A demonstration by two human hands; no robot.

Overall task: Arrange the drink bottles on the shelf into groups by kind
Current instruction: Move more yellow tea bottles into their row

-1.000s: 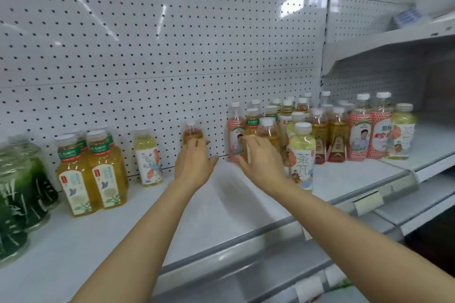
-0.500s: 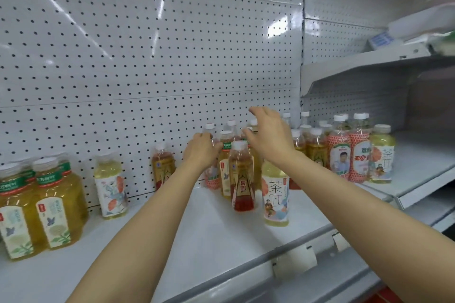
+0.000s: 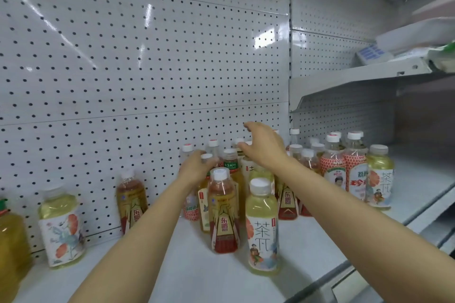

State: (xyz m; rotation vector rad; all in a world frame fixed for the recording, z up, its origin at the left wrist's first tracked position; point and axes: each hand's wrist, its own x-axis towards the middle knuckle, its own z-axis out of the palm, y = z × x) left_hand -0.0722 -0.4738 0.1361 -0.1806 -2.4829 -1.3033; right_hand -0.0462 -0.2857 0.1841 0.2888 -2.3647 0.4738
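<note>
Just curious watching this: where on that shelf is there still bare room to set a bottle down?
Bare shelf lies in front, between the pale floral-label bottle and the red-bottomed tea bottle. More lies on the neighbouring shelf, right of the pale bottle at the cluster's end. The middle cluster, where the left hand and right hand reach, is crowded.

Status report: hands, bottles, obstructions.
Left hand among rear bottles, grip unclear. Right hand open above cluster. Red-label bottle stands in front.

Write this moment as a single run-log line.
left hand: closing on a bottle top in the mixed cluster | right hand: open above the cluster's back bottles | shelf: unsorted
</note>
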